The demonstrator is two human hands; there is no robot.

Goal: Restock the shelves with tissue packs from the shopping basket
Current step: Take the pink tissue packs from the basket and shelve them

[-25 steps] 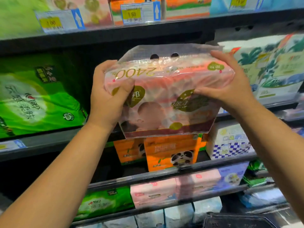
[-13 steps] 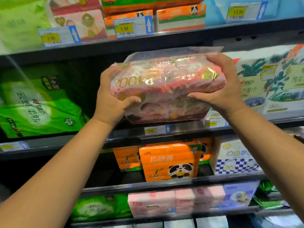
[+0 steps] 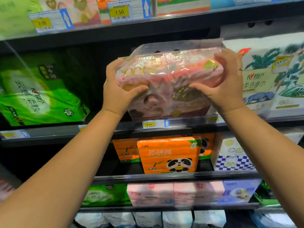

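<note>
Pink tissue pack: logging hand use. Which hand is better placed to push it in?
Left hand, probably: both grip the pink tissue pack, but free space flanks the left, while the right hand is beside the white palm-print pack.

Bright store light, blurred wide-angle edges

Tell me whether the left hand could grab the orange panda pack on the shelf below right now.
Probably not yet: the left hand grips the pink tissue pack with the right hand. Once freed, the way looks open, since the orange panda pack stands at the shelf front.
</note>
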